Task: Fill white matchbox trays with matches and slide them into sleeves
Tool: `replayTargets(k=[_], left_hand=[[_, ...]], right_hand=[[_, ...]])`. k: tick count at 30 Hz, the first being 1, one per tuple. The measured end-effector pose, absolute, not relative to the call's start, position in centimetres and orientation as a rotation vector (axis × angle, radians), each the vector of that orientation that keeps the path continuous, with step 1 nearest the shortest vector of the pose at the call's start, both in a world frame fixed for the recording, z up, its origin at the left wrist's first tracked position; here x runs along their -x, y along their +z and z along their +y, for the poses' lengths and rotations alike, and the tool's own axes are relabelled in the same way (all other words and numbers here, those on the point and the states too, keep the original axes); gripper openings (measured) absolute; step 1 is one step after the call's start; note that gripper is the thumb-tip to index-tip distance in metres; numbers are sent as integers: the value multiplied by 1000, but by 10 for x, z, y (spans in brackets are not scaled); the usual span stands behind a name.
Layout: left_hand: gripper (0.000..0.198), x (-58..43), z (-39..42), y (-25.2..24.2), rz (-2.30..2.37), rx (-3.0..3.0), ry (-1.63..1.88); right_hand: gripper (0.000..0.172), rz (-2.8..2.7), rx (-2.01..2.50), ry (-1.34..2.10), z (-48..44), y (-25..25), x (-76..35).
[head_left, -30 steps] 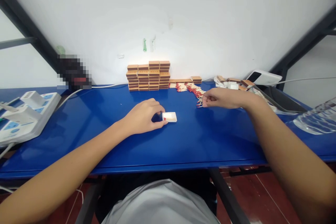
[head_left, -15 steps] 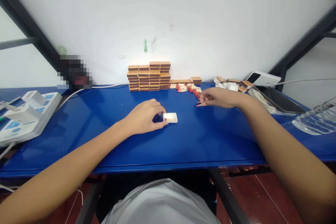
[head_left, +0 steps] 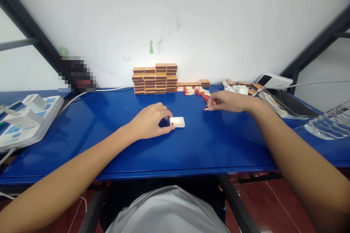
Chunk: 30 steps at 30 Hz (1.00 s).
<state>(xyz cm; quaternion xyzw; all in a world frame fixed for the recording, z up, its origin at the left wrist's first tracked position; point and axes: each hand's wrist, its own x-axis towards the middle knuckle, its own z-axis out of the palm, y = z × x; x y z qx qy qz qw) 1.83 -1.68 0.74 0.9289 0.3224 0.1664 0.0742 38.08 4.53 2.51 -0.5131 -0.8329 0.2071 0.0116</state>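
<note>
My left hand point(head_left: 151, 121) grips the left end of a small white matchbox tray point(head_left: 179, 121), thumb at the near corner and fingers at the far one. A little red shows inside the tray along its near side, like match heads. To the right, my right hand point(head_left: 226, 101) pinches matchsticks point(head_left: 206, 109) low over the blue table; their red tips point left, and I cannot tell how many there are. Just behind those fingers lies a loose pile of red-headed matches point(head_left: 193, 91), partly hidden by the hand.
Stacked matchboxes point(head_left: 155, 80) stand against the wall, with a low row of boxes point(head_left: 191, 83) beside them. Loose box parts point(head_left: 242, 89) and a white device point(head_left: 275, 81) lie at right, near a clear plastic bottle point(head_left: 328, 123). A power strip point(head_left: 30, 123) sits at left.
The matchsticks in my right fingers have turned slightly and now lie closer together. My left hand and the tray stay in place.
</note>
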Motion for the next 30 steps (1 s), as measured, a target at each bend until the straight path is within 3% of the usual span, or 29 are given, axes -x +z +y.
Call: replayTargets(k=[22, 30], left_hand=[[25, -19, -17, 8, 972, -2800, 509], [24, -21, -17, 4, 966, -2801, 566]], right_hand=[[37, -2569, 1487, 645, 31, 28, -360], [26, -2551, 1133, 642, -6, 27, -298]])
